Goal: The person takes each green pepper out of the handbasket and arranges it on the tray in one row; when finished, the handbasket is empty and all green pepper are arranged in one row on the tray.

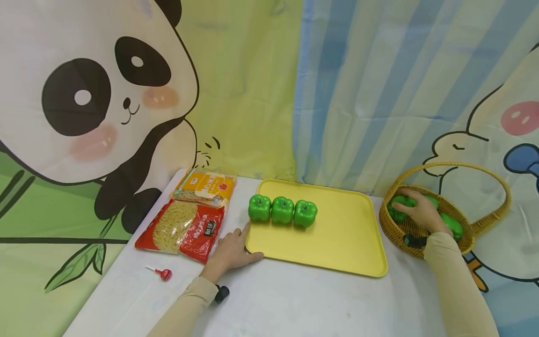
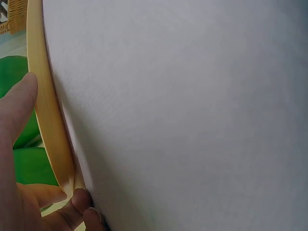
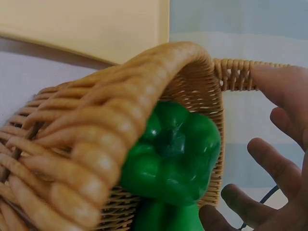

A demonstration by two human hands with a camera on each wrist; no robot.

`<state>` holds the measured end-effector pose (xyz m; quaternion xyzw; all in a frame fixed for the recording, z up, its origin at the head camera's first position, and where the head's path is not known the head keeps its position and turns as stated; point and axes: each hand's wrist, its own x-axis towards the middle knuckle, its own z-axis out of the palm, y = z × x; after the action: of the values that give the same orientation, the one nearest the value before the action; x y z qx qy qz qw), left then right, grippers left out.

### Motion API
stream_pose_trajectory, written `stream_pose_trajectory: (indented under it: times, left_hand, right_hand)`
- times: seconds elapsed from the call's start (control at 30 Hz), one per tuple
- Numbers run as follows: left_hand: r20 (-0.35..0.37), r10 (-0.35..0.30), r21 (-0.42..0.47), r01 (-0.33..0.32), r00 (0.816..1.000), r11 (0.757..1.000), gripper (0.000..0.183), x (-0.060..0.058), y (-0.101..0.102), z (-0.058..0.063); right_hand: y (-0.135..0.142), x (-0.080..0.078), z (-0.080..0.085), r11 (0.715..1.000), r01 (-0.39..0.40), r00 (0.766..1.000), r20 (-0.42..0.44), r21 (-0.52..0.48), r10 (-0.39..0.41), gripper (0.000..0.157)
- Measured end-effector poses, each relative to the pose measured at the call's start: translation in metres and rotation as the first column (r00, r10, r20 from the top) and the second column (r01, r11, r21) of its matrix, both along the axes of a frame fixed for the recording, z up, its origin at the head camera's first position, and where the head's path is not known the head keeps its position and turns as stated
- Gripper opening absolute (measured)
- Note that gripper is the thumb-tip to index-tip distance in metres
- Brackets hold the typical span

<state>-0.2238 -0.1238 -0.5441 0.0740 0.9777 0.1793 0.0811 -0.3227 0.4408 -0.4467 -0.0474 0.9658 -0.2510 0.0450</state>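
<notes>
Three green bell peppers (image 1: 282,210) stand in a row along the left part of the yellow tray (image 1: 337,234). My left hand (image 1: 231,250) is at the tray's front left corner, its thumb against the front rim and its fingers bent round the corner, as the left wrist view shows. On the right, my right hand (image 1: 421,213) reaches into a wicker basket (image 1: 393,234), spread over a green bell pepper (image 1: 397,209). In the right wrist view its fingers are apart and hold nothing, with a bell pepper (image 3: 173,154) beside them. Another bell pepper (image 1: 452,225) lies under the wrist.
Left of the tray lie a red bag of pasta (image 1: 181,227) and an orange-yellow food packet (image 1: 204,187). A red lollipop (image 1: 165,274) lies nearer the front. The basket's tall handle (image 1: 459,164) arches over its opening. A printed curtain (image 1: 252,93) hangs behind the table.
</notes>
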Motion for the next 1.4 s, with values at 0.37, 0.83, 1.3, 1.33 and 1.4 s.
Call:
stream_pose_trajectory:
  times: [0.37, 0.83, 1.3, 1.33, 1.4]
  left_hand:
    - [-0.005, 0.001, 0.004, -0.001, 1.0, 1.0, 0.115, 0.001, 0.0, 0.002]
    - [-0.006, 0.005, 0.001, -0.005, 1.0, 1.0, 0.115, 0.002, 0.001, 0.002]
    - [-0.019, 0.005, -0.012, -0.005, 1.0, 1.0, 0.115, 0.002, 0.001, 0.002]
    - [-0.018, 0.006, -0.009, -0.007, 1.0, 1.0, 0.115, 0.002, 0.001, 0.002]
    - [-0.018, 0.006, -0.012, -0.006, 1.0, 1.0, 0.115, 0.002, 0.001, 0.002]
  right_hand:
    - [0.007, -0.004, -0.008, 0.998, -0.046, 0.99, 0.136, 0.03, 0.042, 0.09]
    - [0.011, -0.004, -0.015, 0.992, -0.109, 0.991, 0.079, 0.067, 0.104, 0.082]
    - [0.022, -0.001, -0.018, 0.995, -0.046, 0.998, 0.056, 0.093, 0.041, 0.075]
    - [0.023, 0.0, -0.019, 0.994, -0.046, 0.998, 0.05, 0.096, 0.041, 0.074]
    - [0.024, 0.0, -0.02, 0.994, -0.045, 0.998, 0.04, 0.1, 0.041, 0.072]
